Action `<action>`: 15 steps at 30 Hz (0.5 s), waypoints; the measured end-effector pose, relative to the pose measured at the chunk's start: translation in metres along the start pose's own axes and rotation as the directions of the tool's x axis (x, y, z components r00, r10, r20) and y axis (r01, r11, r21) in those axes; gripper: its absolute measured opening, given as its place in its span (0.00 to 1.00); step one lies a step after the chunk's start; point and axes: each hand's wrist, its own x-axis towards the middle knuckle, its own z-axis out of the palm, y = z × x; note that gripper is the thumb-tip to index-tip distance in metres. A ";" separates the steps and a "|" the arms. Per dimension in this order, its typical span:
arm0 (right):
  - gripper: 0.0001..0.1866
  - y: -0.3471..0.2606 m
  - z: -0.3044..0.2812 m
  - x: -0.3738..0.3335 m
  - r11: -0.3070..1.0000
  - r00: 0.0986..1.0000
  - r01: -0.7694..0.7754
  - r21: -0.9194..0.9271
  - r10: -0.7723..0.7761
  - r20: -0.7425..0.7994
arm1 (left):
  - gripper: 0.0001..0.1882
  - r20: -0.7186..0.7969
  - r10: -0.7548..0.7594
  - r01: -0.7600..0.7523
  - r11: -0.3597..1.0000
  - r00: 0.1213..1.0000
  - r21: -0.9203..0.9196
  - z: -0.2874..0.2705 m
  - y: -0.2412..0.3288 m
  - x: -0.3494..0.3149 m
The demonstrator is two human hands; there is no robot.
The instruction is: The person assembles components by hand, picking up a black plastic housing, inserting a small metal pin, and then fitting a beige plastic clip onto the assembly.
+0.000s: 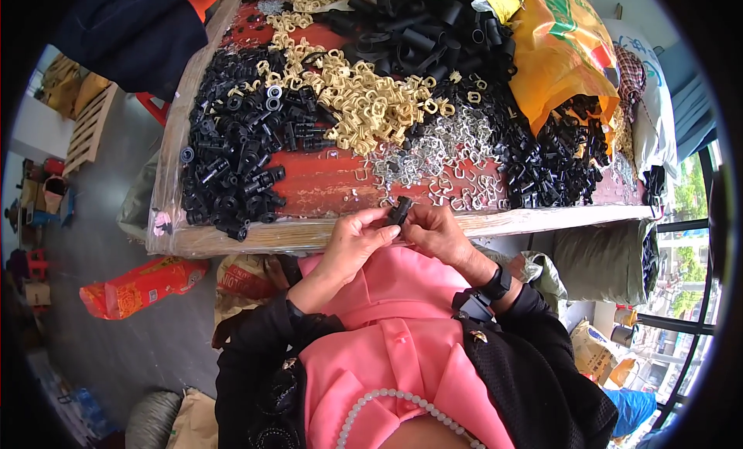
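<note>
A small black plastic fitting (399,211) is held over the front edge of the table. My left hand (357,236) pinches it between thumb and fingers. Close against its other side, my right hand (439,234) has its fingers drawn together; whether a small part sits in them is hidden. Just beyond my hands lie bent silver metal clips (437,159) in a loose heap. Beige plastic rings (371,101) are piled behind those clips. To the left spreads a heap of black fittings (240,155).
The red tabletop (321,182) has a wooden front rail (302,239). More black parts (553,167) spill at the right from an orange bag (561,47). Black tube pieces (418,43) lie at the back. On the floor are a red sack (147,286) and a green sack (607,263).
</note>
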 end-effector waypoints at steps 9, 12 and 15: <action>0.05 0.001 -0.008 0.000 0.999 1.000 0.004 -0.042 -0.003 0.023 | 0.15 -0.072 -0.115 0.108 0.990 0.991 -0.095 -0.008 0.000 0.003; 0.05 0.003 -0.011 -0.002 0.976 0.989 0.139 -0.166 -0.145 -0.025 | 0.14 -0.057 -0.161 0.150 0.976 0.985 -0.161 -0.009 -0.001 0.002; 0.05 0.009 -0.009 -0.004 0.968 0.974 0.210 -0.135 -0.219 -0.055 | 0.12 0.013 -0.174 0.173 0.961 0.985 -0.215 -0.008 -0.003 0.001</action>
